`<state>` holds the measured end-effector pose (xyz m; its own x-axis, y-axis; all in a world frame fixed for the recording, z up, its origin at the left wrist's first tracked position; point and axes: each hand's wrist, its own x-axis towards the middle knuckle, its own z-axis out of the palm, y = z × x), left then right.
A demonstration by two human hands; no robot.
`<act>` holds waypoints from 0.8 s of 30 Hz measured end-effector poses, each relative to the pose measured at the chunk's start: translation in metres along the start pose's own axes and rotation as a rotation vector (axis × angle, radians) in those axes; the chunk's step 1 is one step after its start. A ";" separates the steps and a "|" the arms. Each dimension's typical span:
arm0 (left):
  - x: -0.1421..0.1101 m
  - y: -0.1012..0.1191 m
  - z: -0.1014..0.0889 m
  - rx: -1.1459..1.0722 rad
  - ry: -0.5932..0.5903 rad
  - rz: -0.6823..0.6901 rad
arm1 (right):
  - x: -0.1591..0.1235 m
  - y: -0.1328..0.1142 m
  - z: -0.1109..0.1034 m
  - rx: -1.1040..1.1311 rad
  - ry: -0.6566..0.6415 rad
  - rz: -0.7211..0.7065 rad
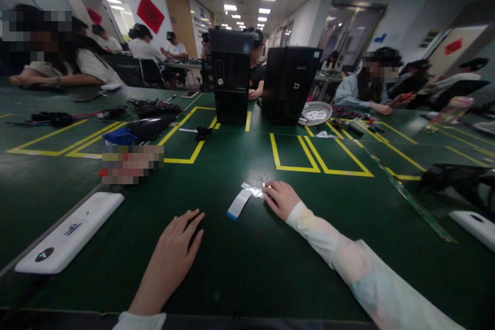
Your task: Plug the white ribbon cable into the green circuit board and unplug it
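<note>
A white flat ribbon cable (240, 202) with a blue end lies folded on the green tabletop, in front of me. At its far right end, the shiny part meets the fingertips of my right hand (283, 199), which are closed on it; the exact grip is partly hidden. My left hand (176, 242) rests palm down on the table to the left of the cable. Its fingers are stretched out and slightly apart, holding nothing.
Two black computer towers (232, 77) stand ahead, near a white basket (316, 113). White power banks (73, 232) lie left and right. A long green strip (417, 209) crosses the right side. Cables (58, 117) and tools lie farther left. Several people sit around.
</note>
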<state>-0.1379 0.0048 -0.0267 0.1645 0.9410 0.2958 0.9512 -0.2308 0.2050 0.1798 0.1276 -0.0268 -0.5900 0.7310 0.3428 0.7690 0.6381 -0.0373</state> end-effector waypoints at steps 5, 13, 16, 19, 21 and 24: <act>0.000 -0.001 0.001 -0.002 0.001 -0.005 | -0.006 -0.028 0.000 0.214 0.032 -0.228; 0.000 -0.002 0.000 0.004 -0.021 -0.017 | -0.013 -0.040 -0.019 0.331 -0.084 -0.335; -0.001 -0.003 0.001 0.001 -0.023 -0.013 | -0.016 -0.048 -0.022 0.373 -0.115 -0.371; -0.001 -0.003 0.002 0.001 -0.030 -0.015 | -0.020 -0.055 -0.024 0.407 -0.143 -0.404; -0.001 -0.004 0.003 0.005 -0.034 -0.018 | -0.021 -0.057 -0.025 0.431 -0.156 -0.419; 0.000 -0.003 0.003 0.011 -0.031 -0.017 | -0.022 -0.054 -0.022 0.465 -0.158 -0.407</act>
<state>-0.1404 0.0058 -0.0302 0.1567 0.9519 0.2633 0.9565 -0.2126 0.1997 0.1569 0.0713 -0.0114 -0.8689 0.4121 0.2744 0.3095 0.8847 -0.3486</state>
